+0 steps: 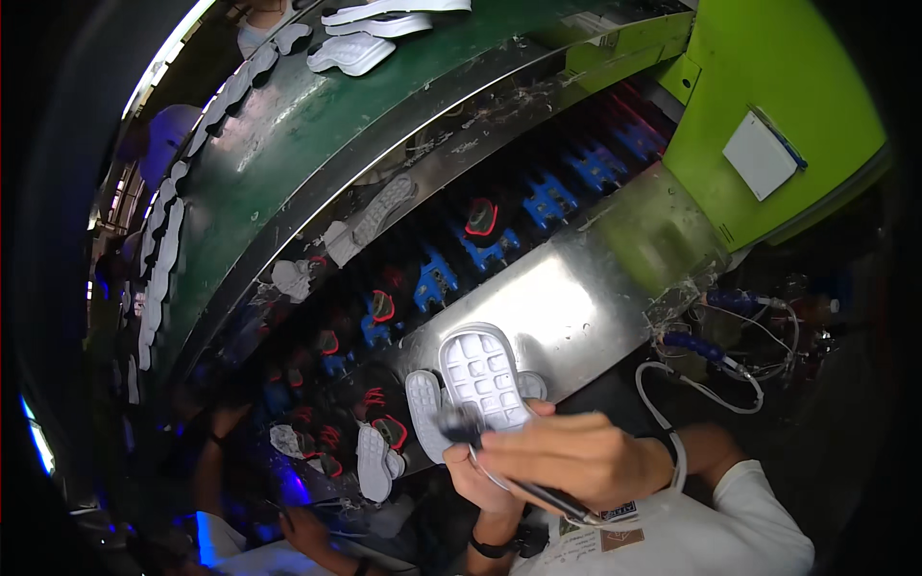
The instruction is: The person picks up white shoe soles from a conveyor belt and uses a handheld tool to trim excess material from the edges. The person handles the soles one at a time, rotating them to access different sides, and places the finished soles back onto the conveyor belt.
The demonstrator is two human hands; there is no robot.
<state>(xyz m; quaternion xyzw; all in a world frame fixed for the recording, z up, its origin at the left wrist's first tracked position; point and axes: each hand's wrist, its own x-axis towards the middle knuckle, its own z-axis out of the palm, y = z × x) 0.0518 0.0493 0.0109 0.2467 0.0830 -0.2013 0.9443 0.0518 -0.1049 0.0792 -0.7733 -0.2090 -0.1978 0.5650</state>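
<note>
**Two hands, one sole, one brush at the conveyor**

While a white shoe sole (483, 372) is held tread-up near the lower middle of the view, it is supported from below by the left hand (480, 480), whose fingers are curled under its near end and mostly hidden. One dark-handled brush (519, 475) is gripped by the right hand (581, 456), the fingers closed tightly around the handle, and its tip is laid against the near edge of the sole. A second white sole (423, 415) is seen just beside the held one, on its left, resting on the shiny metal worktop (567, 307). One more white sole (373, 463) lies further left on the dark conveyor (451, 259), among blue and red fixtures too many and too dim to be counted. Three white soles (360, 48) can be made out on the green belt (317, 125) above. One green machine housing (768, 106) is seen at the right, with one white card (759, 154) fixed to it
</note>
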